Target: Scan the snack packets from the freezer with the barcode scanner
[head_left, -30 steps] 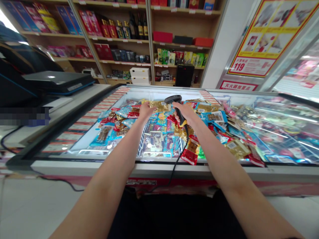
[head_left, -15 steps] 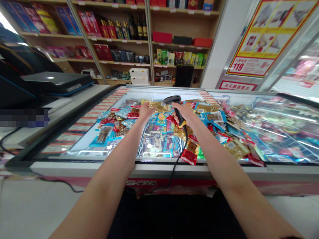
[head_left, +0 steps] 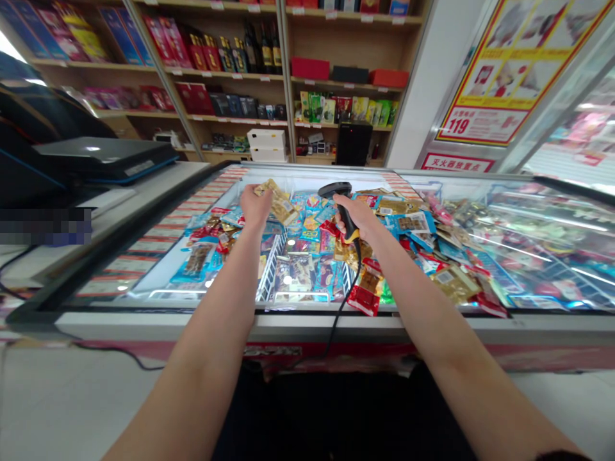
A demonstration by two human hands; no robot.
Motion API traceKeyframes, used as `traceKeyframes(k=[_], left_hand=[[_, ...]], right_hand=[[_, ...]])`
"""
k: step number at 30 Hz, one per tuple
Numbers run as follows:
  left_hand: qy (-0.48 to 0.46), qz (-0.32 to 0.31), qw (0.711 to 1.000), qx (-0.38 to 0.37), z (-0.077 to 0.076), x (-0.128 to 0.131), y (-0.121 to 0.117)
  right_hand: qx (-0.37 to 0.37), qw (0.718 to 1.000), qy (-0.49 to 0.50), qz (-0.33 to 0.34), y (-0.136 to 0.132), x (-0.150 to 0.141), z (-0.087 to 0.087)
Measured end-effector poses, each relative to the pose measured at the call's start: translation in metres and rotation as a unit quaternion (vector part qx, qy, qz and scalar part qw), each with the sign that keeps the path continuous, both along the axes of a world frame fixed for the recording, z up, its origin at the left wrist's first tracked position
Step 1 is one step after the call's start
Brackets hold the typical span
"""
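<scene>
My left hand (head_left: 256, 203) is closed on the left end of a gold snack packet (head_left: 279, 202), which tilts down to the right with a white label near its lower end. My right hand (head_left: 355, 214) is wrapped round the handle of a black and yellow barcode scanner (head_left: 335, 189). The scanner's head points left, apart from the packet. From its handle a black cable (head_left: 346, 294) runs down over the front edge. Below both hands lie many blue, red and gold packets, among them a red packet (head_left: 366, 289) and a blue packet (head_left: 196, 259).
The packets lie on a glass-topped freezer (head_left: 158, 301) with wire baskets inside. At the left stands a counter with a flat black device (head_left: 110, 157). Shelves (head_left: 230, 73) of boxes and bottles line the back. A poster (head_left: 502, 70) hangs at the right.
My left hand has moved left with the gold packet, away from the scanner, and the packet now slants. My right hand and the scanner have stayed nearly in place.
</scene>
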State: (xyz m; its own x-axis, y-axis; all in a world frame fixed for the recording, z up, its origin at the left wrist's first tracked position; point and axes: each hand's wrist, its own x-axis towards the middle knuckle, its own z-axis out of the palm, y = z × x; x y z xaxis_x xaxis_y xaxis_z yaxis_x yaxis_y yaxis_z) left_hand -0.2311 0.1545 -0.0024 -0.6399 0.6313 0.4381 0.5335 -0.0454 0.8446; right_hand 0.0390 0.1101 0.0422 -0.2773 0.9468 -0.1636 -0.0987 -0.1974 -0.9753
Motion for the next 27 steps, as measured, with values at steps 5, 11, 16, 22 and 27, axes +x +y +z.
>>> traceKeyframes(k=[5, 11, 16, 22, 27], left_hand=[[0.030, 0.136, 0.990, -0.032, 0.022, -0.017, -0.031], [0.208, 0.077, 0.974, -0.043, 0.017, 0.021, -0.039], [0.358, -0.143, 0.913, -0.135, -0.004, 0.080, -0.027], [0.410, -0.232, 0.859, -0.198, -0.020, 0.111, -0.018], [0.395, -0.299, 0.844, -0.208, -0.026, 0.108, -0.013]], right_hand=[[-0.009, 1.000, 0.011, -0.023, 0.000, 0.001, 0.001], [-0.010, 0.999, -0.005, -0.039, -0.004, 0.000, 0.006], [-0.009, 0.999, -0.012, -0.052, -0.002, 0.002, 0.005], [0.009, 0.998, -0.004, -0.060, 0.000, 0.002, 0.003], [0.007, 0.998, -0.007, -0.057, 0.001, 0.002, 0.002]])
